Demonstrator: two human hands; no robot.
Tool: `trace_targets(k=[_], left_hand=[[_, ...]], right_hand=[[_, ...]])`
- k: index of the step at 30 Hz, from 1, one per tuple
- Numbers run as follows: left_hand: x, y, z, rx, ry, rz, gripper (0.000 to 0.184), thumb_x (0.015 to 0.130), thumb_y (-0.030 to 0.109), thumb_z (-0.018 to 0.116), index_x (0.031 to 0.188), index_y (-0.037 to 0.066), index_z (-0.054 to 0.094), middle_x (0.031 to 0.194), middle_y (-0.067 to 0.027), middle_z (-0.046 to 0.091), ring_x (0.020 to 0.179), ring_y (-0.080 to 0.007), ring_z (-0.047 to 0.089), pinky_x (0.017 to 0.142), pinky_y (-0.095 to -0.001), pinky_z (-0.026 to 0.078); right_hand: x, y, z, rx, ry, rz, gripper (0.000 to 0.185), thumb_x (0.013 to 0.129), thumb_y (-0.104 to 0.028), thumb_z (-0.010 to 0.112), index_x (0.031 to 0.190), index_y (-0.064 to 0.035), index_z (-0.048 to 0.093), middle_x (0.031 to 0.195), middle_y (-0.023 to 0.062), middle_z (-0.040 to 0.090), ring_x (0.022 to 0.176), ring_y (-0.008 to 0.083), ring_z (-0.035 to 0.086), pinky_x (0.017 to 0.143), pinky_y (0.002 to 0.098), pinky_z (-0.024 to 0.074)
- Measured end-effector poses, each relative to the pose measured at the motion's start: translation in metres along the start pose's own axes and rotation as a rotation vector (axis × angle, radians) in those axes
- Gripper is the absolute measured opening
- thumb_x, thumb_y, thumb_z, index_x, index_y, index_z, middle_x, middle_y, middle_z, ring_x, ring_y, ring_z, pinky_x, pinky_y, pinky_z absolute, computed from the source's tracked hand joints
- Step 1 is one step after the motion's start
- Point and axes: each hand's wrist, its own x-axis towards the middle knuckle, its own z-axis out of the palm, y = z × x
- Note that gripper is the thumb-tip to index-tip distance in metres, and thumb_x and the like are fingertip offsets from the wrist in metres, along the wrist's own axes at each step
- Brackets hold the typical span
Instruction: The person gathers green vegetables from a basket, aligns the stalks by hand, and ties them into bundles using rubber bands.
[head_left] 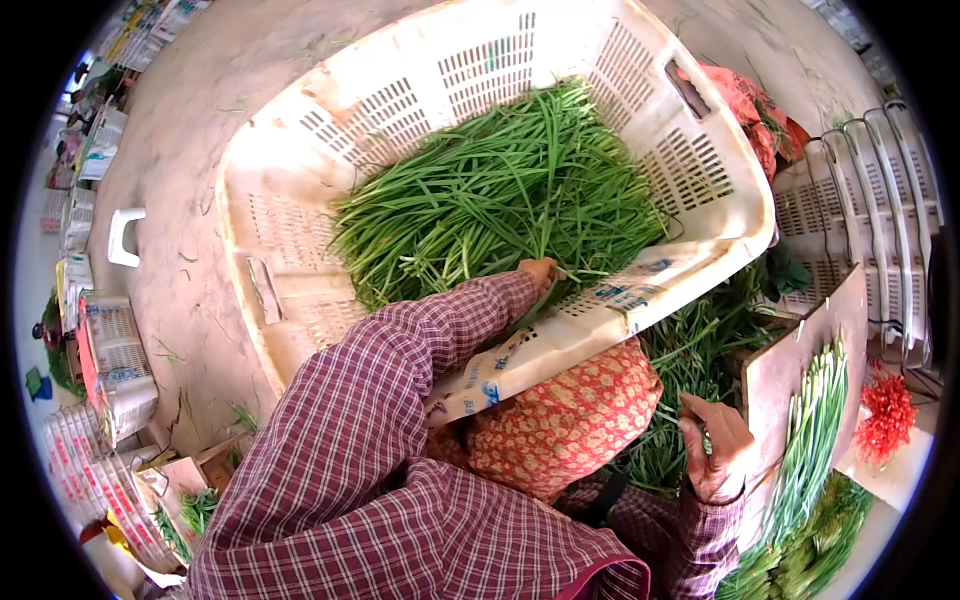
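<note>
A large white plastic crate (330, 100) holds a heap of long green garlic chives (490, 190). My left hand (540, 272) reaches over the near rim into the crate, at the lower edge of the heap. Its fingers look closed around some chives, and leaf ends trail back beside the sleeve; the fingertips are hidden. My right hand (715, 450) is raised beside a wooden board (755, 375), with loosely curled fingers, thumb and forefinger apart, and nothing visible between them. On the board lies a neat bundle of chives (810, 440) with pale stems.
A bunch of red ties (883, 410) lies right of the board. Red floral cloth (570, 420) covers my lap below the crate. Loose greens (690, 350) lie between crate and board. Stacked crates (850, 210) stand at right; a white stool (125, 237) is at left.
</note>
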Motion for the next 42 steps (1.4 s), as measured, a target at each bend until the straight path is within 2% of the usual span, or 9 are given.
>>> trace_targets(k=[2, 9, 12, 14, 16, 23, 29, 34, 42], left_hand=[[-0.009, 0.004, -0.006, 0.199, -0.046, 0.159, 0.031, 0.086, 0.033, 0.054, 0.09, 0.01, 0.073, 0.074, -0.0134, 0.06, 0.066, -0.0191, 0.052, 0.065, -0.0389, 0.045], [-0.096, 0.08, -0.138, 0.685, -0.116, 0.29, 0.028, 0.083, 0.031, 0.059, 0.076, 0.005, 0.064, 0.068, -0.0045, 0.058, 0.061, -0.0142, 0.05, 0.059, -0.0314, 0.043], [-0.152, 0.131, -0.201, 0.995, 0.285, 0.182, 0.03, 0.084, 0.032, 0.059, 0.086, 0.002, 0.063, 0.078, -0.0099, 0.062, 0.065, -0.0175, 0.054, 0.065, -0.0338, 0.048], [-0.146, 0.146, -0.255, 1.431, 0.569, 0.32, 0.051, 0.085, 0.04, 0.057, 0.108, -0.006, 0.061, 0.102, -0.0196, 0.065, 0.089, -0.0306, 0.063, 0.08, -0.0393, 0.05], [-0.12, 0.151, -0.306, 1.561, 0.721, 0.187, 0.05, 0.085, 0.039, 0.058, 0.112, -0.003, 0.062, 0.108, -0.0211, 0.063, 0.098, -0.0312, 0.062, 0.086, -0.0399, 0.049], [0.009, 0.096, -0.383, 1.547, 0.881, 0.261, 0.044, 0.087, 0.036, 0.059, 0.112, 0.001, 0.062, 0.111, -0.0197, 0.062, 0.103, -0.0332, 0.059, 0.089, -0.0419, 0.047], [0.032, 0.083, -0.371, 1.286, 0.601, 0.774, 0.063, 0.079, 0.023, 0.062, 0.136, 0.008, 0.039, 0.124, -0.0245, 0.052, 0.116, -0.0389, 0.049, 0.099, -0.0438, 0.041], [0.046, 0.072, -0.374, 1.165, 0.667, 0.57, 0.09, 0.071, 0.022, 0.074, 0.144, 0.009, 0.023, 0.13, -0.0241, 0.047, 0.12, -0.0376, 0.046, 0.102, -0.0418, 0.04], [0.038, 0.083, -0.376, 1.228, 0.589, 0.464, 0.063, 0.071, 0.029, 0.075, 0.124, 0.002, 0.054, 0.121, -0.0231, 0.052, 0.114, -0.0361, 0.05, 0.098, -0.0398, 0.043]], right_hand=[[-0.001, 0.001, -0.002, -0.008, 0.01, 0.021, 0.028, 0.072, 0.002, 0.069, 0.099, -0.0034, 0.067, 0.079, 0.0098, 0.066, 0.073, 0.0241, 0.063, 0.066, 0.0334, 0.05], [0.0, 0.008, 0.008, -0.026, 0.036, -0.027, 0.028, 0.071, 0.002, 0.07, 0.099, -0.0032, 0.067, 0.08, 0.0098, 0.067, 0.074, 0.0251, 0.063, 0.066, 0.034, 0.0501], [-0.001, 0.012, 0.011, -0.018, 0.019, -0.018, 0.029, 0.071, 0.002, 0.069, 0.099, -0.0032, 0.067, 0.081, 0.0104, 0.067, 0.074, 0.0262, 0.063, 0.066, 0.0345, 0.0499], [0.002, 0.013, 0.013, -0.03, 0.013, -0.027, 0.028, 0.071, 0.002, 0.069, 0.099, -0.0028, 0.066, 0.081, 0.0112, 0.067, 0.074, 0.0271, 0.062, 0.066, 0.0351, 0.0497], [0.003, 0.016, 0.017, -0.016, 0.019, -0.044, 0.028, 0.072, 0.002, 0.068, 0.099, -0.0027, 0.066, 0.081, 0.0114, 0.066, 0.073, 0.0273, 0.062, 0.066, 0.0352, 0.0497], [-0.001, 0.034, 0.033, -0.061, 0.017, -0.054, 0.028, 0.07, -0.001, 0.07, 0.098, -0.0035, 0.067, 0.078, 0.012, 0.066, 0.07, 0.0286, 0.063, 0.064, 0.0361, 0.0494], [0.006, 0.034, 0.021, -0.165, 0.076, -0.087, 0.022, 0.076, -0.015, 0.069, 0.097, -0.0084, 0.066, 0.071, 0.0091, 0.063, 0.062, 0.025, 0.061, 0.056, 0.0359, 0.0487], [0.014, 0.02, 0.021, -0.097, 0.023, -0.061, 0.024, 0.081, -0.02, 0.067, 0.103, -0.0107, 0.066, 0.077, 0.0079, 0.065, 0.066, 0.0263, 0.063, 0.058, 0.0361, 0.0507], [0.015, 0.011, 0.023, -0.082, -0.024, -0.045, 0.025, 0.085, -0.022, 0.064, 0.107, -0.0104, 0.065, 0.083, 0.0094, 0.065, 0.072, 0.0281, 0.063, 0.062, 0.0369, 0.0509]])
